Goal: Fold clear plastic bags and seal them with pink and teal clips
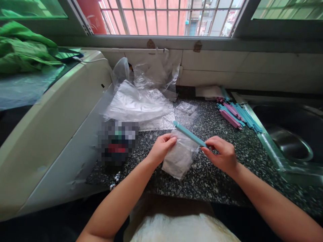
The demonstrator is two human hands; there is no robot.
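A clear plastic bag [180, 156] hangs just over the dark speckled counter, a teal bag clip [190, 134] lying along its top edge. With thumb and fingers closed, my left hand [163, 145] pinches the bag's upper left side, just under the clip. My right hand [220, 153] grips the lower right end of the clip between thumb and fingertips. The clip slants down from left to right. Whether it is fully snapped closed, I cannot tell.
Loose teal and purple bag clips [230, 116] lie by the metal sink [295, 144] on the right. Clear plastic bags [141, 104] are heaped at the back left, with a small clear packet [186, 107] beside them. A white appliance [63, 134] borders the counter's left side.
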